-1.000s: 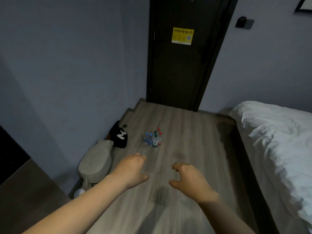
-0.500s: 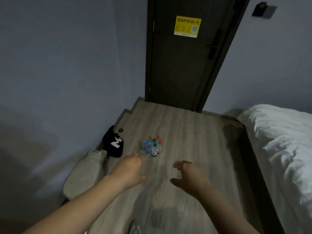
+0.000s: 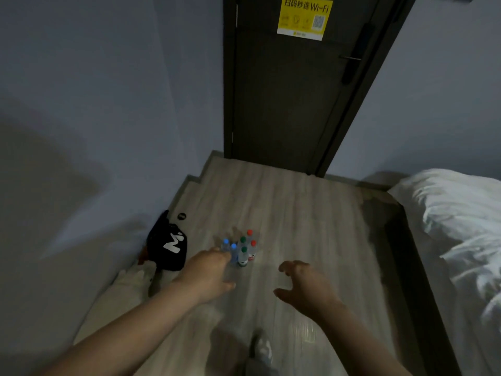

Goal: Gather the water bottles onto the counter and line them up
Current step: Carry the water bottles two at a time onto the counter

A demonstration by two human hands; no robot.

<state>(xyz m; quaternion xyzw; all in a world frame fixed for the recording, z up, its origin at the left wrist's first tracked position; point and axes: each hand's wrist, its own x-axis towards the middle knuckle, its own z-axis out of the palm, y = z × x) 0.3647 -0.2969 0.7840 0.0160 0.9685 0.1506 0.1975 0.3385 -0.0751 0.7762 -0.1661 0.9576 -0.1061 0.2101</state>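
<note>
Several small water bottles stand upright in a tight cluster on the wooden floor, with blue, green and red caps. My left hand reaches out in front of me, its fingers loosely curled, and overlaps the cluster's left edge in the view; it holds nothing. My right hand is stretched forward to the right of the bottles, fingers spread and curved, also holding nothing. No counter is in view.
A black bag with a white letter lies left of the bottles by the wall, with a beige bag nearer me. A dark door is ahead. A bed with white bedding fills the right side. My shoe shows below.
I have walked closer to the bottles; they appear larger and nearer my hands. The view tilted down, and my foot came into view at the bottom.
</note>
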